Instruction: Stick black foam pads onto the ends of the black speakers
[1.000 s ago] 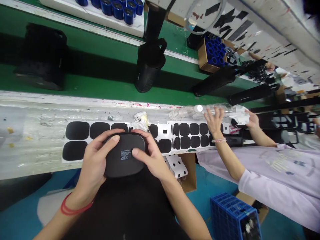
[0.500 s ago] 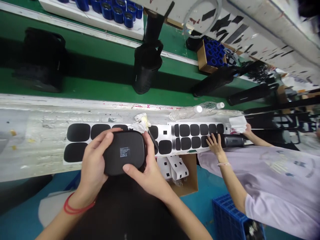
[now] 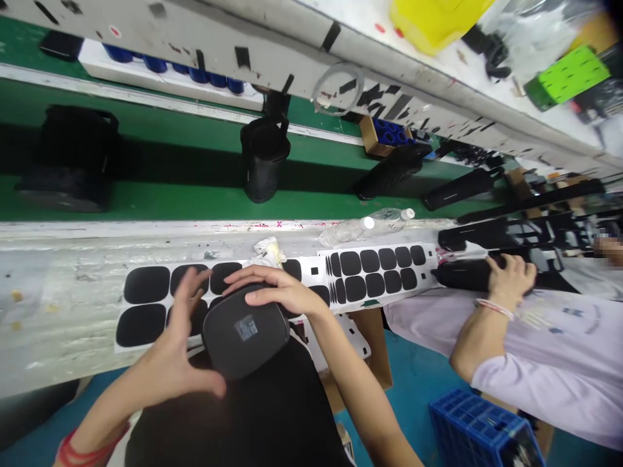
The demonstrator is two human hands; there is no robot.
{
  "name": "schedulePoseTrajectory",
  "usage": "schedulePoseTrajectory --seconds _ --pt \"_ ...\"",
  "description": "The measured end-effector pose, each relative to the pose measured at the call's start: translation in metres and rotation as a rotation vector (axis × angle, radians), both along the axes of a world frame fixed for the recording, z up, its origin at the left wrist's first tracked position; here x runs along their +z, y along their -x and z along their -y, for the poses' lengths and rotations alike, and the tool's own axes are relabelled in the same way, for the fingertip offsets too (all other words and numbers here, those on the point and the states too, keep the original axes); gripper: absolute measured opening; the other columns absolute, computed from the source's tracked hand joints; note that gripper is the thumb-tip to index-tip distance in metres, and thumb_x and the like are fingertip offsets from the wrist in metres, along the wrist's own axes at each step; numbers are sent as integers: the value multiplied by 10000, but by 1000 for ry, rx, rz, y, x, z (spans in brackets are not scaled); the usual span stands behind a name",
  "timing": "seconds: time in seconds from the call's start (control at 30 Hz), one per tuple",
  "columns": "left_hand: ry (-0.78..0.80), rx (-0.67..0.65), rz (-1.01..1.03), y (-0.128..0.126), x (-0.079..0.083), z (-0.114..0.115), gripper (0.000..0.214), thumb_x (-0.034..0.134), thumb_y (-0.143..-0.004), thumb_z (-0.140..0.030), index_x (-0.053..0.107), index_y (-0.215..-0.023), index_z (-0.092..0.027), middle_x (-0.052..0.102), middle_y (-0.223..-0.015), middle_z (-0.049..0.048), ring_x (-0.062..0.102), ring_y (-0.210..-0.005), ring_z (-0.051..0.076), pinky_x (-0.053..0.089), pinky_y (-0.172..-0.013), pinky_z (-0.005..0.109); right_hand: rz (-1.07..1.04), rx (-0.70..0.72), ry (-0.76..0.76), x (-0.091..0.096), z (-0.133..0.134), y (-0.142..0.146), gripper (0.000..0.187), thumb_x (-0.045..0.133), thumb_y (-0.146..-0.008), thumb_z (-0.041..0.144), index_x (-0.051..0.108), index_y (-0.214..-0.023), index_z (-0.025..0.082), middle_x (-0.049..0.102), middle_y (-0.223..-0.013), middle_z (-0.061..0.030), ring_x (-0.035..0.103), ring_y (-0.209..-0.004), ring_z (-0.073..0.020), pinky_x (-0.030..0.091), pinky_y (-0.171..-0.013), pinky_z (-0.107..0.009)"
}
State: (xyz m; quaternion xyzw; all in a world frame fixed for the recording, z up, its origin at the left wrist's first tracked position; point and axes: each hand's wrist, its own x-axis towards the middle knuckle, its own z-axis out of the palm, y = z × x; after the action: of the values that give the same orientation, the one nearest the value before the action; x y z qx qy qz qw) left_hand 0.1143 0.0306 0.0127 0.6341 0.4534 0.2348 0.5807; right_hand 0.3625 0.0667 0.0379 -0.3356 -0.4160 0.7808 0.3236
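A black speaker [image 3: 246, 350] with a small printed label on its rounded end faces me, slightly tilted, near the front edge of the bench. My right hand [image 3: 277, 290] grips it from above, fingers over the far edge and thumb on the labelled face. To the left, my left hand [image 3: 178, 353] is open, fingers spread and thumb stretched out, apart from the speaker. Behind both hands lies a white sheet of black rounded stickers [image 3: 142, 324], partly covered by my hands. A crumpled tissue [image 3: 269, 250] lies just beyond my right hand.
A second sticker sheet [image 3: 360, 275] and two clear bottles [image 3: 348, 230] lie to the right. Beyond, a green conveyor [image 3: 195, 194] carries several black speakers [image 3: 264, 162]. At right, a co-worker's hand [image 3: 511, 282] rests on a black speaker. A blue crate [image 3: 479, 428] stands below.
My left hand has let go of the speaker and moved left, opening. My right hand has shifted onto its top edge, and the speaker has tilted. The view has swung upward; the co-worker's hand moved right.
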Motion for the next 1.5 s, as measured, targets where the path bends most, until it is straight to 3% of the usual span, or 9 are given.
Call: schedulePoseTrajectory --seconds 0.1,0.27,0.43,0.7,0.83,0.93,1.1,1.33,1.5 --pt "37 -158 -17 -7 -5 2 1480 969 -465 -501 -3 -1577 -405 262 -1646 185 326 -1467 471 341 -1117 709 -26 -271 25 -14 14 5 538 821 -766 436 645 -1244 263 700 -1100 -31 676 -1049 -203 488 -1010 -381" --pt "57 2 41 -27 -8 20 1188 956 -415 -563 414 -1454 -374 551 -1476 114 546 -1327 415 474 -1089 583 37 -754 156 -44 68 16 642 428 -913 760 713 -1163 241 666 -1287 -83 539 -1306 -262 321 -1189 -451" --pt "14 269 -46 -47 7 42 1173 912 -416 -673 433 -1425 -318 581 -1372 122 595 -1249 416 496 -1065 589 18 -735 226 -50 79 26 728 357 -913 787 767 -1100 215 745 -1142 -101 647 -1152 -301 405 -1121 -468" --pt "-126 210 -184 -15 11 52 1233 747 -450 -869 306 -1486 -367 374 -1511 143 367 -1424 490 330 -1137 730 189 -337 -125 -37 41 42 678 268 -998 627 790 -990 194 769 -1037 -79 693 -1093 -253 487 -1047 -381" --pt "22 238 -50 -12 5 58 1080 875 -584 -582 311 -1472 -335 373 -1585 143 378 -1448 411 242 -1200 702 406 -336 -133 -68 22 36 558 335 -995 542 727 -1091 157 735 -1111 -121 686 -1071 -249 522 -995 -396" --pt "53 280 -3 -13 4 63 1071 911 -555 -448 337 -1450 -318 387 -1581 154 390 -1444 406 242 -1204 696 709 -457 -131 -106 5 21 354 601 -894 334 657 -1186 143 555 -1412 -185 443 -1366 -331 292 -1175 -536" --pt "66 341 43 -13 2 65 1082 923 -525 -448 352 -1439 -342 383 -1589 134 383 -1450 412 202 -1225 680 907 -481 -164 -140 4 -2 131 636 -744 66 662 -840 152 523 -1437 -198 333 -1410 -388 161 -1189 -575" --pt "29 358 5 -14 1 61 1063 924 -495 -442 407 -1421 -363 462 -1546 104 468 -1391 425 272 -1222 637 631 -539 -215 -46 83 2 232 398 -890 402 539 -848 224 627 -822 -63 625 -754 -241 540 -700 -379" --pt "-2 337 -10 -12 -5 64 1073 906 -513 -499 374 -1434 -364 431 -1558 100 433 -1421 409 289 -1221 618 288 -417 -243 9 99 21 339 567 -979 294 524 -1315 306 506 -1479 -58 399 -1445 -243 313 -1194 -421"
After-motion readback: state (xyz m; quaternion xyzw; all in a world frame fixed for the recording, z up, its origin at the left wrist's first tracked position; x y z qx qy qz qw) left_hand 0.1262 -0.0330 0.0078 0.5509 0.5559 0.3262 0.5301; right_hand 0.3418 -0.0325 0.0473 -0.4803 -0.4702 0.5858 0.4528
